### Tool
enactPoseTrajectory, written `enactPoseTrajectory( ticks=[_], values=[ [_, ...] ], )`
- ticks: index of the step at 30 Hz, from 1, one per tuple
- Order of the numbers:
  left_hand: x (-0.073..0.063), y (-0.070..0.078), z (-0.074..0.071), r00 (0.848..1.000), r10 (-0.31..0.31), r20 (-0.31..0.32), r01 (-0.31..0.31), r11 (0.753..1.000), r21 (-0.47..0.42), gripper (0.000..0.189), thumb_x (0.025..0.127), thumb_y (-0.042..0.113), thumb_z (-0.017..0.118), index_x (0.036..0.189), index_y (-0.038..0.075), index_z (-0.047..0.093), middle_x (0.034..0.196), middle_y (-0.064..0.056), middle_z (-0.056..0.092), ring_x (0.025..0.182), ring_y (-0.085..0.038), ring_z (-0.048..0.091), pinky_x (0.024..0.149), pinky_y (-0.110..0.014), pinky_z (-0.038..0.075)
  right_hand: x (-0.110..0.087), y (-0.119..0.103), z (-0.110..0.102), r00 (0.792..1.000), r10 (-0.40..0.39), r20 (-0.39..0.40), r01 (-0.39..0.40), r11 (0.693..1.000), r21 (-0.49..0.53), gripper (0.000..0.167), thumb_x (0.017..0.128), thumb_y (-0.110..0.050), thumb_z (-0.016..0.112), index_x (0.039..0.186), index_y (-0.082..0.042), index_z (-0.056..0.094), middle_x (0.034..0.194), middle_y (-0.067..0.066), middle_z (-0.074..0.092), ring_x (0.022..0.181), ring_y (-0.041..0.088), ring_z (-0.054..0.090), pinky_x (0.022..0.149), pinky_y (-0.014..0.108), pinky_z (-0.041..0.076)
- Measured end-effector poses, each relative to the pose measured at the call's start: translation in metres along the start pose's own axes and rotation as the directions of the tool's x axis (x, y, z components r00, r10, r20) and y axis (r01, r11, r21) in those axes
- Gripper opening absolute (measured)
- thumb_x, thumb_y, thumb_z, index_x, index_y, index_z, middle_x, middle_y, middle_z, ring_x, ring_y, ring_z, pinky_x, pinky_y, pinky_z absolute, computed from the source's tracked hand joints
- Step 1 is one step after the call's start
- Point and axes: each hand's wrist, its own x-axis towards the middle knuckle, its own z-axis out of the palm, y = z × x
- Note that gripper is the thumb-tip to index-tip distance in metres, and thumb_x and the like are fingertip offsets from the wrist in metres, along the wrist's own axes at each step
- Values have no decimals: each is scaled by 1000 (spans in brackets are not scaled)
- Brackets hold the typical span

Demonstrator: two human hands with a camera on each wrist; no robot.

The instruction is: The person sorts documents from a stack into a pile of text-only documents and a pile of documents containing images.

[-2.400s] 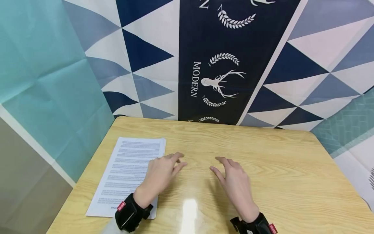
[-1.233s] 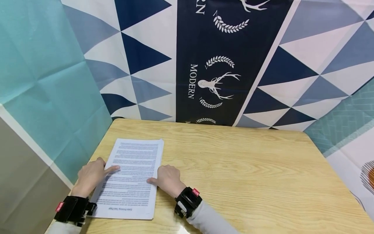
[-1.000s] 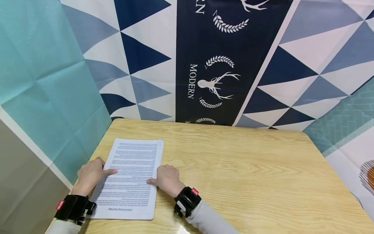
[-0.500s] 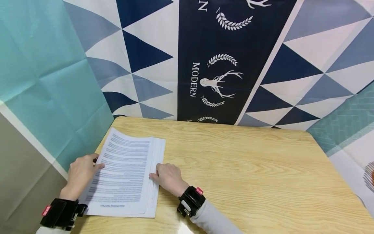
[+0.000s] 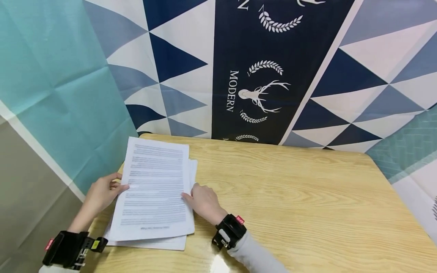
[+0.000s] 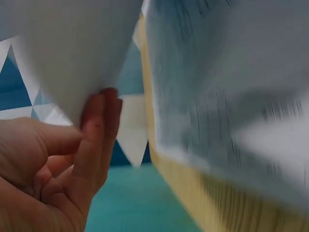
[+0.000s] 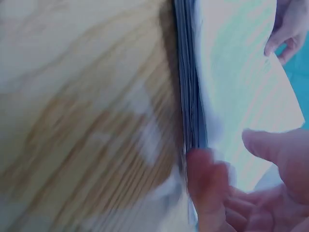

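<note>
The top paper [image 5: 153,182] is at the left end of the wooden table [image 5: 290,212], tilted up over the other papers [image 5: 146,244]. I can't tell how many sheets are lifted, because they hide most of the ones below. The left hand [image 5: 100,193] pinches the top paper's left edge between thumb and fingers. The left wrist view shows that pinch up close, but the page there is blurry and cut off at the top. The right hand [image 5: 206,201] is at the other edge, with its thumb over the page. From the head, its back hides most of its fingers, and the right wrist view shows them smudgy beside the papers' edges, so I can't tell if they squeeze tight. The page has rows of tiny upside-down words, all too fuzzy to read, and in the right wrist view it is so bright that its words are lost. Each wrist wears a black band [image 5: 230,229]. Behind, a cloth [image 5: 181,57] shows a white deer [image 5: 259,96], and another deer is cut off at the top.
</note>
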Motion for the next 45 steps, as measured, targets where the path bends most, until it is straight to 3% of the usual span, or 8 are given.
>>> enactPoseTrajectory(
  ticks=[5, 9, 15, 21, 28, 34, 39, 45],
  values=[
    [13, 30, 23, 1000, 12, 17, -8, 983, -186, 26, 96, 6, 69, 114, -10, 59, 90, -25, 73, 69, -21, 69, 56, -27, 52, -9, 26, -31, 995, 59, -84, -37, 971, 235, 41, 97, -17, 70, 128, 7, 58, 88, 11, 72, 58, 10, 59, 48, 23, 45],
    [25, 63, 49, 999, 10, 30, -2, 967, -255, 26, 95, 6, 70, 113, -9, 60, 93, -25, 72, 75, -24, 71, 61, -30, 57, -24, 49, -64, 984, 124, -130, -75, 941, 329, 47, 95, -4, 69, 138, 2, 54, 94, 10, 71, 63, 12, 65, 51, 26, 51],
    [38, 111, 89, 989, 60, 132, -23, 965, -262, 31, 97, 10, 69, 122, -5, 60, 106, -25, 71, 85, -27, 72, 68, -39, 59, -59, 84, -103, 957, 174, -231, -131, 973, 190, 48, 89, -1, 74, 134, 2, 58, 92, 9, 71, 66, 14, 66, 55, 27, 49],
    [44, 143, 126, 960, 125, 250, -60, 966, -251, 23, 95, 9, 71, 112, -2, 63, 92, -12, 72, 65, -17, 68, 59, -29, 52, -88, 116, -113, 955, 168, -245, -161, 986, 46, 55, 84, 3, 78, 135, 7, 56, 90, 11, 71, 67, 18, 69, 54, 28, 49],
    [35, 153, 150, 929, 150, 340, -97, 981, -168, 18, 92, 9, 75, 86, 6, 58, 67, 1, 61, 51, -12, 64, 48, -20, 37, -106, 137, -102, 960, 210, -184, -212, 977, 7, 63, 83, 5, 78, 140, 8, 52, 93, 13, 71, 67, 15, 64, 52, 26, 47],
    [27, 153, 156, 919, 174, 353, -145, 984, -107, 17, 91, 9, 76, 87, 4, 61, 63, -1, 57, 47, -11, 59, 45, -20, 36, -111, 142, -96, 959, 248, -138, -257, 965, -50, 57, 82, 2, 81, 134, 7, 60, 83, 6, 60, 59, 12, 47, 48, 21, 33],
    [27, 153, 158, 924, 185, 335, -170, 983, -74, 17, 89, 10, 78, 87, 3, 63, 62, 0, 58, 45, -10, 56, 44, -19, 37, -111, 143, -96, 963, 238, -125, -250, 964, -88, 55, 82, 0, 81, 132, 8, 62, 74, 3, 50, 58, 13, 44, 49, 21, 30],
    [27, 151, 157, 954, 194, 230, -210, 977, 44, 29, 82, 17, 86, 78, 6, 59, 62, 0, 53, 49, -11, 47, 46, -21, 33, -112, 147, -98, 964, 198, -179, -217, 972, -91, 39, 79, -2, 85, 112, 2, 66, 70, 1, 50, 59, 12, 45, 51, 23, 33]
  ],
)
